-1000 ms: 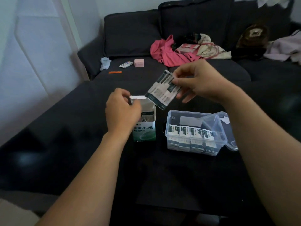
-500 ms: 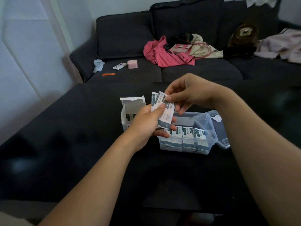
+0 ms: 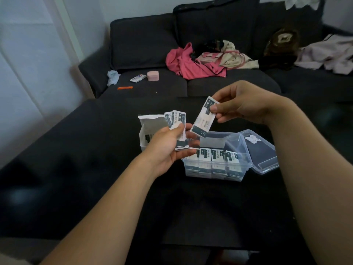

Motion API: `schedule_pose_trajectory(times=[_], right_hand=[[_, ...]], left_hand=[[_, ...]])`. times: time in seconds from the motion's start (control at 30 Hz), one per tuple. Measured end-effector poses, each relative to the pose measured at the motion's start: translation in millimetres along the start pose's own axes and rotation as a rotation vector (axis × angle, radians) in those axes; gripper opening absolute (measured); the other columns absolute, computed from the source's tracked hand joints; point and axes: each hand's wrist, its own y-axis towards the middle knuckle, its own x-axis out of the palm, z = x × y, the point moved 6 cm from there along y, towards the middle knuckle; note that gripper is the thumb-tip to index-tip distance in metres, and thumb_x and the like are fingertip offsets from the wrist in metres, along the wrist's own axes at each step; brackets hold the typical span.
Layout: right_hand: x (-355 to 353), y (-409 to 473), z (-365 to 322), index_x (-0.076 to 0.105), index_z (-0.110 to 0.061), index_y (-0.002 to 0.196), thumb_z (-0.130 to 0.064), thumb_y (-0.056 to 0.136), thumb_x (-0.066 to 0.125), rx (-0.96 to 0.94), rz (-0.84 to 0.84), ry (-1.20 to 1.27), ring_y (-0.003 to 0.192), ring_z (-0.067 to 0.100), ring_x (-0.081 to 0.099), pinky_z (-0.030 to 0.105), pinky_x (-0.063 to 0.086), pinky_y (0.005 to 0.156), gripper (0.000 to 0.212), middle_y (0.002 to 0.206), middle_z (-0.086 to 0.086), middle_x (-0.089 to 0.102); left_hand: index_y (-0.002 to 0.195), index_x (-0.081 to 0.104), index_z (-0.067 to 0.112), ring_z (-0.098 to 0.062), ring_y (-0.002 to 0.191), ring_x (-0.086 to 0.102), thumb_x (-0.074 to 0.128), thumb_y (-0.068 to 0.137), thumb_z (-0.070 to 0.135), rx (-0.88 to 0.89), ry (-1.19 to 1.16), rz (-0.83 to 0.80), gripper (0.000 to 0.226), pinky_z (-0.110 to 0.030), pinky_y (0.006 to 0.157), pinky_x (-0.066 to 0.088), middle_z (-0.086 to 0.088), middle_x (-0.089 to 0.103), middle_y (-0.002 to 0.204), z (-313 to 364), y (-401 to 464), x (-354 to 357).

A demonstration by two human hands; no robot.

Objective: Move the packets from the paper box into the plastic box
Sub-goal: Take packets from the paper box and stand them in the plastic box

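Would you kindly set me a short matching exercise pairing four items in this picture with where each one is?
Things:
1. single white-and-dark packet
2. small stack of packets
3. clear plastic box
4. small pink box

Places:
A. on the dark sofa seat
B. pinched in the right hand
C. on the dark surface, lid open
D. held in the left hand

Pairs: 1-B, 2-D, 3-C, 4-A

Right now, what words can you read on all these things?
"防水创口贴": on the packets in the left hand.
Same print on the plastic box's packets: blurred.
Packet in the right hand: too small.
Paper box: no readable text.
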Motion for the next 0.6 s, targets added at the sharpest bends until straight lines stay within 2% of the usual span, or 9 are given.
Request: schedule_pose_trajectory(times=[0.13,0.2,0.27,0.33,0.4,0.47,0.53,0.6], right_hand=[[18,4,-1,0.073,-0.002,0.100,-0.001,0.091,0.066,-0.011,-0.108,-0.036,0.071,0.011,0.068,0.019,0.059,0.064,0.011,0.089,0.011,0.077],[33,8,-5,0.073,-0.003,0.101,-0.002,0.090,0.069,-0.041,-0.134,-0.098,0.070,0.011,0.068,0.020,0.059,0.063,0.012,0.087,0.010,0.076],[46,13,-12,0.073,-0.003,0.105,-0.004,0.088,0.072,-0.099,-0.127,-0.163,0.071,0.011,0.069,0.021,0.058,0.064,0.017,0.088,0.008,0.075],[55,16,-23,0.072,-0.012,0.113,-0.009,0.087,0.076,-0.183,-0.080,-0.278,0.075,0.004,0.069,0.024,0.058,0.070,0.027,0.096,-0.001,0.075],[65,16,-33,0.063,-0.025,0.131,-0.021,0.090,0.075,-0.239,-0.066,-0.346,0.095,0.002,0.068,0.024,0.060,0.075,0.043,0.118,-0.007,0.067],[80,15,-38,0.052,-0.026,0.143,-0.033,0.097,0.064,-0.231,-0.152,-0.380,0.111,0.003,0.062,0.018,0.056,0.081,0.048,0.133,-0.007,0.060],[97,13,-38,0.052,-0.020,0.143,-0.038,0.104,0.051,-0.196,-0.249,-0.486,0.101,0.001,0.064,0.012,0.051,0.078,0.044,0.125,-0.007,0.063],[105,16,-36,0.054,-0.018,0.142,-0.036,0.106,0.045,-0.190,-0.269,-0.615,0.097,0.008,0.065,0.020,0.051,0.081,0.041,0.116,-0.002,0.066]], left_hand=[[0.116,0.067,0.011,-0.019,0.072,0.073,0.046,0.102,0.050,-0.045,0.036,-0.137,0.047,-0.025,0.047,0.055,-0.010,0.076,0.088,-3,-1,10],[0.115,0.066,0.013,-0.017,0.073,0.072,0.054,0.091,0.058,-0.026,0.090,-0.188,0.052,-0.025,0.049,0.055,-0.006,0.074,0.084,-2,-2,14],[0.107,0.066,0.016,-0.013,0.071,0.070,0.071,0.085,0.044,0.008,0.143,-0.172,0.037,-0.022,0.048,0.052,-0.001,0.071,0.080,-1,-2,13],[0.096,0.066,0.017,-0.008,0.064,0.066,0.076,0.086,0.023,0.038,0.207,-0.115,0.015,-0.019,0.046,0.047,0.001,0.067,0.071,-2,1,7],[0.092,0.066,0.018,-0.006,0.057,0.062,0.076,0.087,0.017,0.057,0.232,-0.070,0.011,-0.019,0.045,0.044,0.002,0.064,0.064,-2,4,3],[0.091,0.066,0.017,-0.007,0.055,0.062,0.076,0.087,0.019,0.082,0.229,-0.034,0.011,-0.020,0.045,0.043,0.004,0.063,0.062,0,6,1],[0.092,0.065,0.015,-0.008,0.056,0.064,0.072,0.091,0.018,0.097,0.219,-0.004,0.008,-0.021,0.044,0.044,0.004,0.063,0.060,1,6,-1],[0.095,0.063,0.014,-0.009,0.057,0.066,0.065,0.096,0.016,0.086,0.227,0.011,0.003,-0.022,0.044,0.045,0.002,0.064,0.060,1,7,-2]])
